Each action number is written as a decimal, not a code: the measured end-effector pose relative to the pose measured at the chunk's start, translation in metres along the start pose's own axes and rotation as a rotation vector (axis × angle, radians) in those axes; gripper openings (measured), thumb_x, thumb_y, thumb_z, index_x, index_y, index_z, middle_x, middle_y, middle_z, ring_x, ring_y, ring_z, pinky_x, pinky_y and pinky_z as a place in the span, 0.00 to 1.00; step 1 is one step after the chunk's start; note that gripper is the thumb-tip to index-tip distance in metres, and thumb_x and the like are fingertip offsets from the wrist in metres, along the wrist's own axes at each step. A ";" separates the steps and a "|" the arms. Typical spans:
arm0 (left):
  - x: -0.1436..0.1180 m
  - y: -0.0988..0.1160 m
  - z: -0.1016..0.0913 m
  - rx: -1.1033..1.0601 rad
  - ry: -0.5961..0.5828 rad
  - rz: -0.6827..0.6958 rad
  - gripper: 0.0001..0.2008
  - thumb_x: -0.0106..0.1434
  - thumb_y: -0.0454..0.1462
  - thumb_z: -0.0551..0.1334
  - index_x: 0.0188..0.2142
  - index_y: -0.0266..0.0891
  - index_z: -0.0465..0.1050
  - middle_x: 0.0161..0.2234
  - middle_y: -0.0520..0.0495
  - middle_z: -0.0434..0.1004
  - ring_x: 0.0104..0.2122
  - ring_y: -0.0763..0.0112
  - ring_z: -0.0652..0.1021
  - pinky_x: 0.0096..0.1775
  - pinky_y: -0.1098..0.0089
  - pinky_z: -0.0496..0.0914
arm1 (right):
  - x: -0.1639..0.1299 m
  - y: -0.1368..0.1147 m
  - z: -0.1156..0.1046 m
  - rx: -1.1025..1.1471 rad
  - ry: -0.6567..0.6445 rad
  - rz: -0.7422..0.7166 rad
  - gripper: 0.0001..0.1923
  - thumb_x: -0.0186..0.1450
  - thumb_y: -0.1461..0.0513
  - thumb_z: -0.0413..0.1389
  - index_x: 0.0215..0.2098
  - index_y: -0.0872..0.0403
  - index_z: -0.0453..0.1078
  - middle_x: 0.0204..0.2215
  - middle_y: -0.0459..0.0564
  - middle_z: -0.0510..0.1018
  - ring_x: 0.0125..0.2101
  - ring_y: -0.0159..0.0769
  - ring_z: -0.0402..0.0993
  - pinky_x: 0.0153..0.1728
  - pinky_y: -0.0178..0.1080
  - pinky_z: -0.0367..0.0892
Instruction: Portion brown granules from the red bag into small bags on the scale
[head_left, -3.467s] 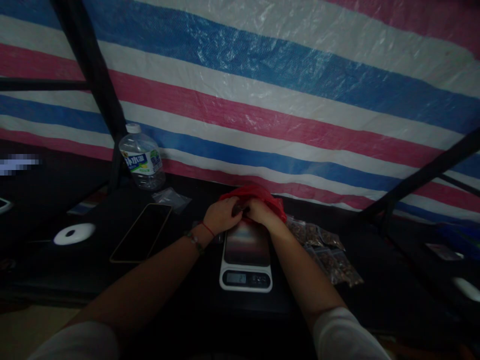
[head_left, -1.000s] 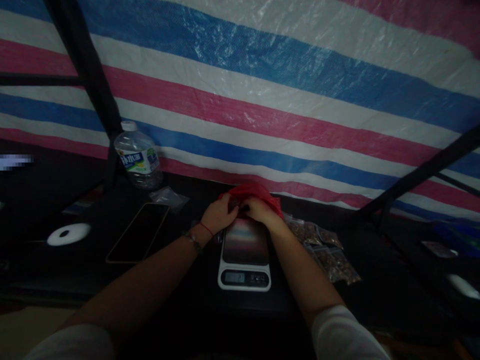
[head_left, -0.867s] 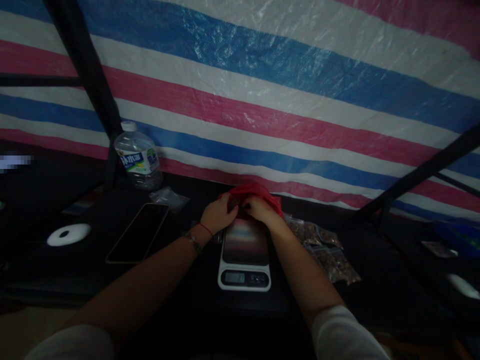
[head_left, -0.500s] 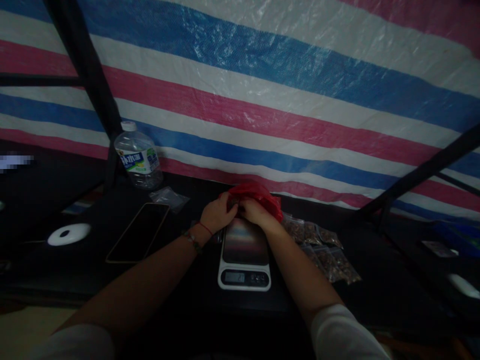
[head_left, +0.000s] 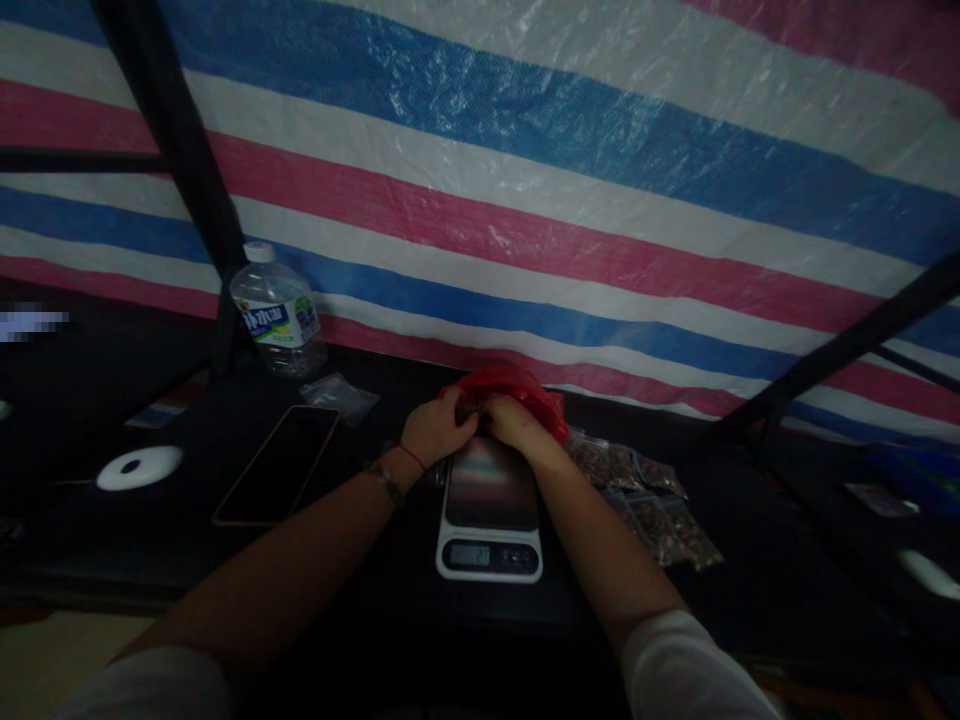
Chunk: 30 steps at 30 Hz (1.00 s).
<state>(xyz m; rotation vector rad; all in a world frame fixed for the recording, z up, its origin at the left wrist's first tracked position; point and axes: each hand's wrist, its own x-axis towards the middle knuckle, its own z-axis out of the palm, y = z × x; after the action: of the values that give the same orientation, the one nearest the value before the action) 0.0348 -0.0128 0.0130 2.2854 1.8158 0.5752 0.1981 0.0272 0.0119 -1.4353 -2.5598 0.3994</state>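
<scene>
Dimly lit, both hands meet at the crumpled red plastic bag (head_left: 517, 392) behind the flat, glossy scale (head_left: 489, 508). Left hand (head_left: 435, 432) and right hand (head_left: 514, 422) curl their fingers at its thin, wrinkled mouth (what they pinch is too dark to tell). Small clear pouches (head_left: 646, 500) of brownish bits lie just right; a smooth phone (head_left: 277, 465) lies left.

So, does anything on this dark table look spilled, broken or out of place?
Nothing stands out. Both hands work at the red plastic bag behind the white kitchen scale; small clear filled pouches lie loosely piled, none visibly spilled.
</scene>
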 end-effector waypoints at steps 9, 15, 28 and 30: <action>0.002 -0.005 0.005 -0.018 -0.008 0.067 0.18 0.62 0.50 0.55 0.46 0.44 0.67 0.41 0.45 0.78 0.39 0.57 0.79 0.38 0.66 0.70 | 0.001 0.011 -0.011 0.237 0.169 0.065 0.13 0.57 0.73 0.53 0.36 0.57 0.77 0.34 0.51 0.81 0.33 0.35 0.75 0.35 0.34 0.67; 0.003 -0.006 0.008 -0.024 -0.026 0.085 0.19 0.61 0.51 0.55 0.46 0.44 0.68 0.40 0.45 0.78 0.39 0.58 0.79 0.38 0.65 0.70 | 0.001 0.000 -0.013 0.330 0.338 -0.038 0.11 0.59 0.70 0.55 0.39 0.57 0.76 0.37 0.52 0.79 0.38 0.36 0.74 0.42 0.38 0.67; 0.006 -0.007 0.015 -0.153 0.040 0.104 0.17 0.62 0.45 0.57 0.49 0.41 0.68 0.43 0.45 0.78 0.41 0.61 0.79 0.42 0.68 0.70 | -0.004 -0.012 -0.017 0.170 0.326 -0.211 0.09 0.60 0.69 0.56 0.38 0.56 0.75 0.38 0.53 0.77 0.40 0.37 0.72 0.46 0.40 0.65; 0.006 -0.007 0.015 -0.167 0.057 0.116 0.17 0.62 0.44 0.57 0.48 0.41 0.68 0.42 0.45 0.78 0.40 0.61 0.79 0.40 0.68 0.70 | -0.005 -0.012 -0.018 0.159 0.329 -0.208 0.11 0.59 0.71 0.55 0.38 0.57 0.76 0.39 0.53 0.77 0.41 0.37 0.71 0.46 0.40 0.65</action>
<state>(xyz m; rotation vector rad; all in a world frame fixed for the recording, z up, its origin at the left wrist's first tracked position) 0.0353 -0.0039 -0.0024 2.2936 1.6000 0.7867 0.1956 0.0197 0.0325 -1.0664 -2.3223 0.2982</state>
